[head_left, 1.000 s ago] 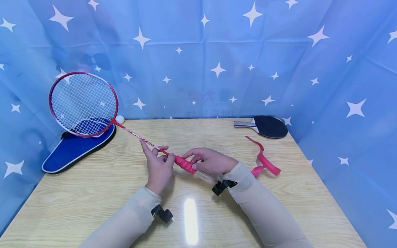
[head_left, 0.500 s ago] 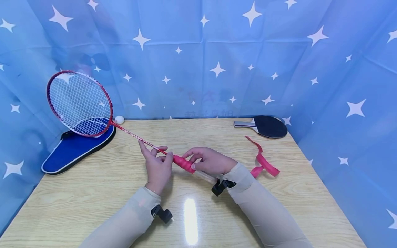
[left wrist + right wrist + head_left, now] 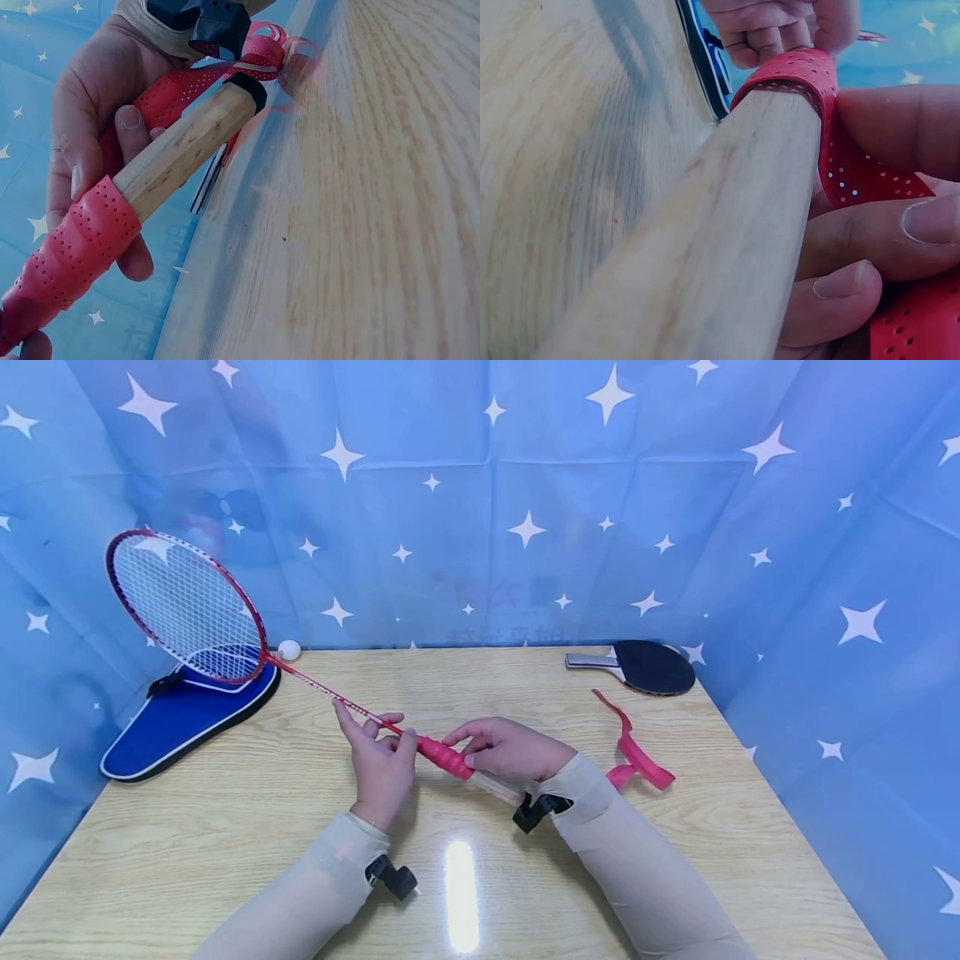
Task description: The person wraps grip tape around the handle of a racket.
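My left hand (image 3: 384, 777) holds the red shaft of a badminton racket (image 3: 302, 677) just above its handle, the strung head raised at the left. Perforated pink grip tape (image 3: 444, 757) is wound in overlapping turns round the upper handle. Below those turns the wooden handle (image 3: 184, 150) is bare, down to a black end. With thumb and fingers, my right hand (image 3: 521, 752) pinches the tape where it leaves the handle. In the right wrist view, a tape strip (image 3: 855, 169) runs from the wood between the fingers. Its loose tail (image 3: 641, 762) trails on the table beyond my right wrist.
A blue paddle case (image 3: 191, 727) lies at the left, partly behind the racket head. Near the table's back edge is a white ball (image 3: 288, 649). A black table tennis paddle (image 3: 652, 667) lies at the back right. Star-printed blue cloth (image 3: 480, 527) hangs behind.
The racket has turned about its shaft, so its head looks narrower and sits slightly farther left. Both hands keep nearly the same places. The loose tape tail has shifted a little left.
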### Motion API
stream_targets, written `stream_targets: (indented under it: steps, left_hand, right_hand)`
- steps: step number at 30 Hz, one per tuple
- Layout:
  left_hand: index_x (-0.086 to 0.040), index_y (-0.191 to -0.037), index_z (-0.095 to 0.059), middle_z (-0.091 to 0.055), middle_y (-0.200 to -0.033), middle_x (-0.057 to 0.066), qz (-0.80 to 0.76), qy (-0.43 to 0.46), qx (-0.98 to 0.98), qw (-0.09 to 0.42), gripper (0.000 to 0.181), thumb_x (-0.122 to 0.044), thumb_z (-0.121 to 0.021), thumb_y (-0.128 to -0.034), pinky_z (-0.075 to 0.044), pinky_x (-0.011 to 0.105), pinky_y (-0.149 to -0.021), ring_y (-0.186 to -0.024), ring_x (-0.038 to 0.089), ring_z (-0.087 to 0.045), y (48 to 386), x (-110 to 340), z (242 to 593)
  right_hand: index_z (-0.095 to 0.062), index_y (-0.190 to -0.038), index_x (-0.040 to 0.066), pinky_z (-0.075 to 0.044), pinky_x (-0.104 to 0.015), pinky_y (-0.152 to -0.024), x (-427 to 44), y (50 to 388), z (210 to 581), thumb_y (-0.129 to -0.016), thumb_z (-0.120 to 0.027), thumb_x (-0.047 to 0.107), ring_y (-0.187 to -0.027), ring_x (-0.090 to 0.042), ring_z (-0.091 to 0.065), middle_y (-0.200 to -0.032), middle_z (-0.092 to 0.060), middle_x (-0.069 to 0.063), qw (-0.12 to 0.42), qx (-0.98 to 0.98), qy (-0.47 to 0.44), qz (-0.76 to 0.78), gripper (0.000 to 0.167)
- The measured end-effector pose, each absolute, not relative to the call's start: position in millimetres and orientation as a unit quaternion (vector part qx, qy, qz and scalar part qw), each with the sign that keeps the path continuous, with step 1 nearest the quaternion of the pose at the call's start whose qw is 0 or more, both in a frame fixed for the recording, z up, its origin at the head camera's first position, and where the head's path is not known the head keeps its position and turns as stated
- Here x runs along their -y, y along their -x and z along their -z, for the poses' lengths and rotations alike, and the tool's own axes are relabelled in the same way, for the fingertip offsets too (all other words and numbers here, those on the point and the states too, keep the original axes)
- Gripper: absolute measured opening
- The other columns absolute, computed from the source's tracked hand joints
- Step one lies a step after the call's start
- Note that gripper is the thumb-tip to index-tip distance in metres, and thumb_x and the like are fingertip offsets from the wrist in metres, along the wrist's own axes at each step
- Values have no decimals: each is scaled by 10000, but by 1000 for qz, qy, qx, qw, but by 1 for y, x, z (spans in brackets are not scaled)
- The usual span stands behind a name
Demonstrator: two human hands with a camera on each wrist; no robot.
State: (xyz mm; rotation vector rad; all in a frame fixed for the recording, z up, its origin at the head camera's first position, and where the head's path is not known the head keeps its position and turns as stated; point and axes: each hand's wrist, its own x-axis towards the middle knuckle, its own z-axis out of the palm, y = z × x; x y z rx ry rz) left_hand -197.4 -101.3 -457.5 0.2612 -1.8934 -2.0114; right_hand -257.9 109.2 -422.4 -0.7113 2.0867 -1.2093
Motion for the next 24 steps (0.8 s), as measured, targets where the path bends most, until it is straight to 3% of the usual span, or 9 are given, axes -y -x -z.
stream_targets:
  steps: [6,15,24]
  left_hand:
    - [-396,-1644,226,-618,-1201,79,712,-89,671,189,1197,-27,-695,-974,-579,228,-686,-736,297,-654,197,101,457]
    - [-361,-1644,247,-612,-1203,79,708,-93,675,186,1205,-23,-695,-973,-580,234,-695,-735,224,-662,197,102,457]
    - [-411,-1635,240,-610,-1207,83,710,-89,672,189,1197,-11,-677,-979,-566,224,-678,-698,230,-632,197,102,456]
  right_hand:
    - [-689,-1319,220,-496,-421,-959,-108,258,423,-1001,-648,72,-1033,-239,-666,-1078,-742,-14,286,-803,283,440,353]
    - [-686,-1241,230,-515,-434,-945,-106,259,427,-974,-666,63,-1057,-243,-660,-1068,-744,4,277,-808,296,428,315]
    - [-693,-1287,222,-498,-430,-971,-107,257,425,-982,-583,23,-1120,-221,-625,-1120,-733,21,280,-805,308,423,381]
